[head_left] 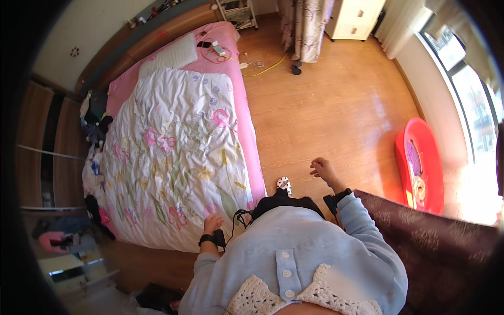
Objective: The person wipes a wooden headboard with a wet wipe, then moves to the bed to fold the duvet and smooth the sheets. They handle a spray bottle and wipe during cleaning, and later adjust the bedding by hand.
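We find the white, floral-printed fabric quilt [170,149] spread to the foot edge of the rectangular, pink-sheeted bed [253,160], creases remaining, the right hand [323,169] empty, loosely curled, and the left hand [212,224] beside the quilt, its grip indeterminable.

Bed [142,47]: pink sheet [252,157] overlaid by floral quilt [173,131], ahead and left of the left hand [212,224] | Far ahead of that hand: white pillow [169,56] and black device [203,44] laid on sheet | Wooden floor [315,110]: seen ahead of the right hand [323,169]; yellow cable [268,70] laid far beyond, red tub [434,173] set to its right
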### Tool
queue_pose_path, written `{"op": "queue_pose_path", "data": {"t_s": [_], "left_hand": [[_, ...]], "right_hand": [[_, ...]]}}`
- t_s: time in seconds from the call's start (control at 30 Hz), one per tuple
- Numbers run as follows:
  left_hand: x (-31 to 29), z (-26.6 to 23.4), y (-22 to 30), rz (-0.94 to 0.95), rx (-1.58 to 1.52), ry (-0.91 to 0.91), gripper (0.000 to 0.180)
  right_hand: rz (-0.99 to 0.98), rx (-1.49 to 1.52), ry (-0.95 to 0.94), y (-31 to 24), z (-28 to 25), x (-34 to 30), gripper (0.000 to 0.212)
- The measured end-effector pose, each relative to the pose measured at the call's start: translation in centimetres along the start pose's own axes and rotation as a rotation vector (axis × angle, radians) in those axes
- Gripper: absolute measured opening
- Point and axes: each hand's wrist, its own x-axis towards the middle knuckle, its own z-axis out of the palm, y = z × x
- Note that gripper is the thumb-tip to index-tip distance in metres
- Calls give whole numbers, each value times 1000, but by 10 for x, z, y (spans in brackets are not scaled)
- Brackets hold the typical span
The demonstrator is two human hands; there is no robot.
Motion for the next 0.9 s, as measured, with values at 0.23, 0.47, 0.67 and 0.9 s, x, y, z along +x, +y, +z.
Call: {"op": "queue_pose_path", "data": {"t_s": [0.23, 0.47, 0.67, 0.9], "left_hand": [[31, 86, 145, 181, -75, 43, 39], [82, 133, 209, 68, -7, 266, 34], [104, 184, 219, -172, -357, 311, 37], [113, 243, 244, -145, -906, 533, 41]], "right_hand": [[2, 15, -89, -102, -12, 142, 18], [-14, -105, -303, -207, -11, 334, 18], [-92, -369, -528, -303, 56, 506, 19], [37, -493, -733, -364, 196, 657, 26]]}}
